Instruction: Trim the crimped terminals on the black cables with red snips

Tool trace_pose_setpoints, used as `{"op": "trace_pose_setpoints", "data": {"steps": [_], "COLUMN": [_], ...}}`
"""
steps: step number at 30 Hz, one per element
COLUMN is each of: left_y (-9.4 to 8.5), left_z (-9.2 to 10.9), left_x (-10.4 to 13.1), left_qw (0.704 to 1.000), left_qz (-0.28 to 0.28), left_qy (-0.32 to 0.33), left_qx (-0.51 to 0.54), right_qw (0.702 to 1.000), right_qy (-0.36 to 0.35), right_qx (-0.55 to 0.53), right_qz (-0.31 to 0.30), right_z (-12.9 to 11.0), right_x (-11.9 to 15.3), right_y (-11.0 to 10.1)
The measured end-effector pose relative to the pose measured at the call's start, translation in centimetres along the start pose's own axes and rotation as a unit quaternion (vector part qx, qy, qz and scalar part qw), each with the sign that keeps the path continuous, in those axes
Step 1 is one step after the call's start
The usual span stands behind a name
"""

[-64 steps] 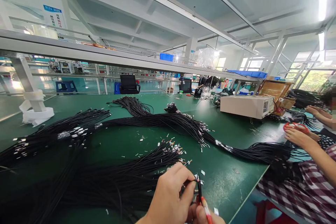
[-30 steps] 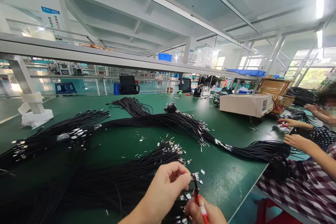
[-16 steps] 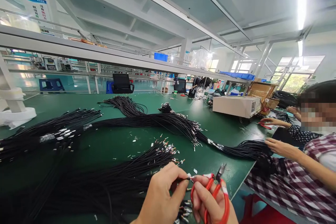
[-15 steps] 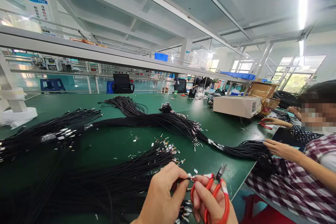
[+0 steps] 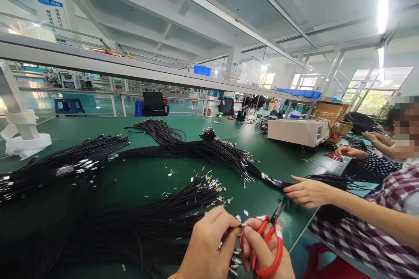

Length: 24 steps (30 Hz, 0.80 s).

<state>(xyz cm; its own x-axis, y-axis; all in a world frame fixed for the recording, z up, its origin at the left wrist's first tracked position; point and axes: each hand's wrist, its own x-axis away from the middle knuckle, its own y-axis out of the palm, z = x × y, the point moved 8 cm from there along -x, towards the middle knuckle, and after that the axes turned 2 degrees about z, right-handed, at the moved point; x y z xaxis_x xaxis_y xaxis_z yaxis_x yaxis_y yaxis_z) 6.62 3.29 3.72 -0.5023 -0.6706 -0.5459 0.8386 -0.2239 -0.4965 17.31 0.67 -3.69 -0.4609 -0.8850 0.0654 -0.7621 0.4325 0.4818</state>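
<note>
A white wrapped post (image 5: 24, 133) stands far left on the green table (image 5: 288, 161); black cable bundles (image 5: 183, 150) sprawl across it, their metal-tipped ends pointing rightward; the nearest bundle (image 5: 157, 218) runs from lower left up to the hands. The left hand (image 5: 209, 248) pinches one cable end (image 5: 240, 225) between thumb and forefinger, its long axis lying roughly level toward the right hand (image 5: 265, 257), which touches it and grips red-handled cutters (image 5: 266, 244), blades up and apart from the tip. A co-worker's hand (image 5: 306, 192) rests on another bundle, farther right. Both wrists are cut off below; the tip is too small to read.
</note>
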Motion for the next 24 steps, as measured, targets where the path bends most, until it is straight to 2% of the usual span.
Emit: {"op": "trace_pose_setpoints", "data": {"steps": [3, 5, 7, 10, 14, 18, 21, 23, 24], "left_y": [0.0, 0.2, 0.5, 1.1, 1.1, 0.8, 1.1, 1.3, 1.5], "left_z": [-0.2, -0.8, -1.6, -1.9, -1.3, -0.9, -1.0, -1.1, -1.2], "left_x": [-0.2, -0.3, -0.3, -0.1, 0.5, 1.6, 2.1, 2.0, 1.8], "left_qw": [0.999, 0.994, 0.979, 0.939, 0.883, 0.848, 0.861, 0.881, 0.886], "left_qz": [-0.01, -0.031, -0.065, -0.139, -0.257, -0.368, -0.411, -0.403, -0.392], "left_qy": [-0.028, -0.083, -0.148, -0.213, -0.243, -0.241, -0.204, -0.175, -0.178], "left_qx": [0.027, 0.067, 0.125, 0.233, 0.307, 0.296, 0.22, 0.177, 0.172], "right_qw": [1.0, 0.999, 0.999, 0.999, 0.992, 0.97, 0.956, 0.947, 0.943], "right_qy": [-0.005, -0.007, -0.003, -0.001, 0.008, 0.058, 0.061, 0.002, -0.036], "right_qx": [0.023, 0.041, 0.047, 0.036, 0.001, 0.006, 0.089, 0.195, 0.245], "right_qz": [-0.001, -0.004, -0.01, -0.037, -0.128, -0.238, -0.273, -0.256, -0.224], "right_z": [-0.1, -0.1, 0.0, 0.2, 0.8, 1.4, 0.7, -0.8, -1.8], "right_x": [-0.1, -0.2, -0.2, -0.3, -0.2, 0.8, 1.2, 0.6, 0.0], "right_y": [-0.2, -0.2, -0.2, 0.3, 1.3, 2.1, 2.3, 2.3, 2.1]}}
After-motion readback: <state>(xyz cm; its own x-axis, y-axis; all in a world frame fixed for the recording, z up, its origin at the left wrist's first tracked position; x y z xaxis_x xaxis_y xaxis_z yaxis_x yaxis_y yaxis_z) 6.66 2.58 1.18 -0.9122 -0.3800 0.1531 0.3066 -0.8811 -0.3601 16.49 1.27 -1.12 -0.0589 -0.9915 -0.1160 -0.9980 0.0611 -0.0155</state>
